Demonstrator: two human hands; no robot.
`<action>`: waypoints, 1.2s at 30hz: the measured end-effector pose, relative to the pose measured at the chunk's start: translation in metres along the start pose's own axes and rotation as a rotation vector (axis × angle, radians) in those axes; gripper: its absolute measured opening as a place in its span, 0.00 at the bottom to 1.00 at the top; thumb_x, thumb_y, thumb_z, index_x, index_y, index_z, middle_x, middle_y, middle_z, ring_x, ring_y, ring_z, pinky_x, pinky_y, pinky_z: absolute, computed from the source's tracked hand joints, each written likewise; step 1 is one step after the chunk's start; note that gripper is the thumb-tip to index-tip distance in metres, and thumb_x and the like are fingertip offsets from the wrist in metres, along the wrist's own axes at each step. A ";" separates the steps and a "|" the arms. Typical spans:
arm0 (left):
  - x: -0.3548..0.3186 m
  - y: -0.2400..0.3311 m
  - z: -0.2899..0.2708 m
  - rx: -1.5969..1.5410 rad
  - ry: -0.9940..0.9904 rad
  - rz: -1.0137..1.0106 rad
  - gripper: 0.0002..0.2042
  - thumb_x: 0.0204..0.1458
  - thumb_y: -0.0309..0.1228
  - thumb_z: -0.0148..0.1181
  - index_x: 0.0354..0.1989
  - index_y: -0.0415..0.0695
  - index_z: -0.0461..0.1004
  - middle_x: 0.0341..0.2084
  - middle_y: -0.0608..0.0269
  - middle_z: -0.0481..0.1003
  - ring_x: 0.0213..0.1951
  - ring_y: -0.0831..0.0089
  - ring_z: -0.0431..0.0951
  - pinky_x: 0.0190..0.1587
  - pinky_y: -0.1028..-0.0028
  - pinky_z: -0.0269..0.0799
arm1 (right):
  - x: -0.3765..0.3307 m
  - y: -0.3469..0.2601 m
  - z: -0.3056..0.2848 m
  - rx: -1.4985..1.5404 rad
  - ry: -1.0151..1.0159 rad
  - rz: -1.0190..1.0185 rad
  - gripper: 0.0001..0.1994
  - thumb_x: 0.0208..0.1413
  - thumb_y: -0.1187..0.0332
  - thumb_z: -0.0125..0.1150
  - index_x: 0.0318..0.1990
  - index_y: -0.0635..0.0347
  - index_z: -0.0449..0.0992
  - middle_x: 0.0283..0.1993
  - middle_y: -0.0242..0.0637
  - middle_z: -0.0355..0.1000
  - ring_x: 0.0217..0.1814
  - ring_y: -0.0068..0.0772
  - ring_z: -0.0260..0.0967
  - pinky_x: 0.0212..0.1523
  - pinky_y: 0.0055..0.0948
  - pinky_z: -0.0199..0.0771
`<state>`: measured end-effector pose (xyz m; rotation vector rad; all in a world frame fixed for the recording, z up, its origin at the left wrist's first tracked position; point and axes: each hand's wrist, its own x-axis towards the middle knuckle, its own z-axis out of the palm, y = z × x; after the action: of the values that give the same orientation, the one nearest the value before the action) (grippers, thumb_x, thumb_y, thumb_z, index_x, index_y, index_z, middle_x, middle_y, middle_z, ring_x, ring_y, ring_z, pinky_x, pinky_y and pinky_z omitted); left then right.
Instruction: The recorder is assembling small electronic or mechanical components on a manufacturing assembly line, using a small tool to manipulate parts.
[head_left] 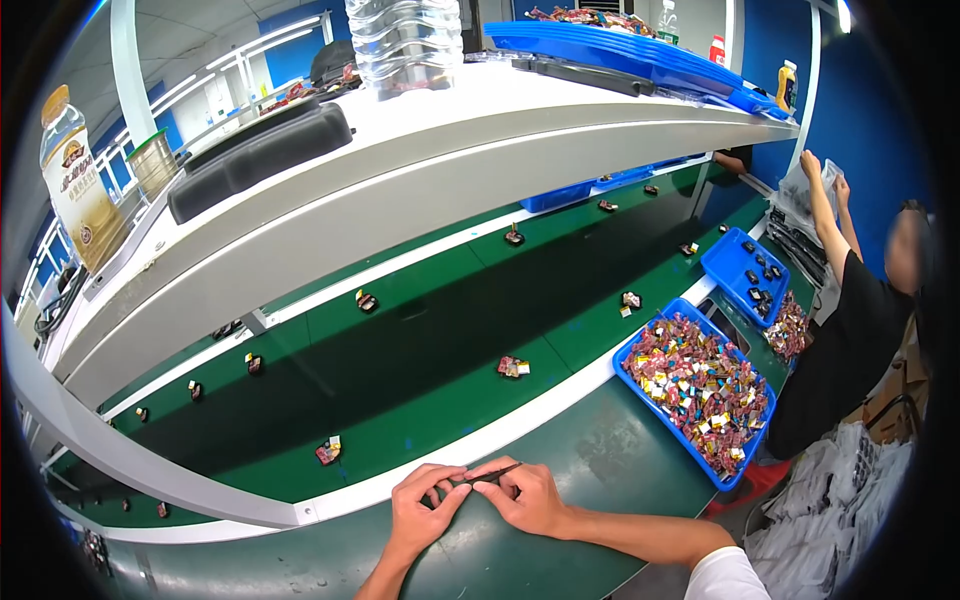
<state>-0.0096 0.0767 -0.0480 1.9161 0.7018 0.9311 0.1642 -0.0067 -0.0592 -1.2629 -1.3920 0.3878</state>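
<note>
My two hands meet above the green worktop (pixel 590 450), close to the pale rail of the conveyor. My right hand (pixel 530 500) is closed on a thin, dark, pointed tool (pixel 499 472), whose tip sticks up past the fingers; its exact kind is not clear. Beside it, my left hand (pixel 420 508) is curled, thumb and fingers pinched together at the tool's other end. Whatever small thing lies between the fingertips is mostly covered. Nearest on the green conveyor belt (pixel 420 420) are a small part with a yellow-white tag (pixel 328 450) and another tagged part (pixel 513 367).
At the right stands a blue tray (pixel 628 375) heaped with small red, yellow and white pieces. Behind it, another blue tray (pixel 722 262) holds black parts. A co-worker in a black shirt (pixel 835 350) lifts a clear bag. A white shelf (pixel 400 185) with bottles overhangs the belt.
</note>
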 end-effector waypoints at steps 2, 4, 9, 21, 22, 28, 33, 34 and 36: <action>0.000 -0.002 0.000 -0.046 0.014 -0.035 0.16 0.49 0.20 0.68 0.48 0.38 0.81 0.36 0.60 0.81 0.28 0.83 0.75 0.26 0.83 0.65 | 0.000 0.000 0.001 -0.001 0.014 -0.029 0.04 0.56 0.71 0.68 0.37 0.60 0.80 0.18 0.32 0.69 0.13 0.25 0.58 0.18 0.29 0.60; -0.001 -0.001 -0.001 -0.092 0.031 -0.075 0.15 0.50 0.21 0.67 0.48 0.39 0.81 0.36 0.60 0.80 0.28 0.83 0.75 0.26 0.83 0.66 | 0.001 -0.004 -0.002 -0.029 -0.068 0.051 0.06 0.56 0.71 0.67 0.39 0.61 0.79 0.22 0.33 0.73 0.14 0.26 0.61 0.18 0.29 0.62; -0.001 -0.004 -0.002 -0.177 0.031 -0.094 0.14 0.54 0.23 0.64 0.49 0.38 0.80 0.36 0.59 0.80 0.28 0.80 0.76 0.29 0.82 0.68 | 0.003 -0.013 -0.001 0.028 -0.093 0.086 0.09 0.56 0.71 0.68 0.43 0.60 0.76 0.24 0.34 0.76 0.15 0.24 0.63 0.18 0.26 0.62; -0.002 -0.004 0.002 -0.155 0.064 -0.148 0.11 0.61 0.27 0.58 0.48 0.34 0.79 0.36 0.57 0.79 0.28 0.75 0.80 0.24 0.81 0.68 | 0.002 -0.008 -0.005 -0.034 -0.084 -0.063 0.07 0.54 0.74 0.68 0.41 0.61 0.81 0.30 0.36 0.80 0.20 0.29 0.73 0.22 0.26 0.71; -0.002 -0.005 0.002 -0.156 0.068 -0.149 0.11 0.61 0.27 0.58 0.48 0.34 0.79 0.36 0.57 0.79 0.28 0.75 0.80 0.24 0.81 0.68 | 0.003 -0.009 -0.005 -0.068 -0.103 -0.073 0.07 0.53 0.76 0.68 0.40 0.61 0.81 0.32 0.37 0.81 0.22 0.31 0.75 0.24 0.26 0.73; -0.004 -0.010 0.002 -0.155 0.073 -0.152 0.11 0.62 0.27 0.57 0.47 0.35 0.79 0.35 0.57 0.79 0.28 0.75 0.80 0.24 0.81 0.68 | 0.004 -0.013 -0.004 -0.075 -0.128 -0.045 0.08 0.51 0.77 0.69 0.39 0.61 0.81 0.34 0.37 0.82 0.24 0.33 0.77 0.27 0.25 0.75; -0.004 -0.010 0.001 -0.141 0.065 -0.139 0.10 0.62 0.27 0.57 0.47 0.35 0.79 0.36 0.57 0.78 0.29 0.75 0.80 0.24 0.81 0.69 | 0.004 -0.013 -0.001 -0.040 -0.079 -0.106 0.07 0.50 0.77 0.70 0.38 0.59 0.82 0.32 0.37 0.81 0.22 0.31 0.75 0.24 0.26 0.73; -0.004 -0.009 0.002 -0.143 0.066 -0.138 0.10 0.62 0.27 0.57 0.47 0.35 0.79 0.36 0.57 0.78 0.29 0.75 0.80 0.24 0.81 0.69 | 0.005 -0.012 -0.001 -0.063 -0.116 -0.098 0.07 0.50 0.77 0.70 0.38 0.59 0.82 0.31 0.37 0.81 0.21 0.30 0.75 0.23 0.27 0.72; -0.003 -0.008 0.005 -0.148 0.176 -0.175 0.11 0.62 0.27 0.57 0.49 0.35 0.78 0.38 0.57 0.78 0.31 0.76 0.79 0.24 0.81 0.71 | 0.005 -0.012 -0.001 -0.044 -0.080 -0.114 0.06 0.51 0.76 0.70 0.38 0.59 0.82 0.29 0.37 0.80 0.20 0.29 0.74 0.22 0.26 0.71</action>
<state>-0.0084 0.0756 -0.0576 1.6290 0.8641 1.0188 0.1602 -0.0073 -0.0465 -1.2085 -1.5400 0.3343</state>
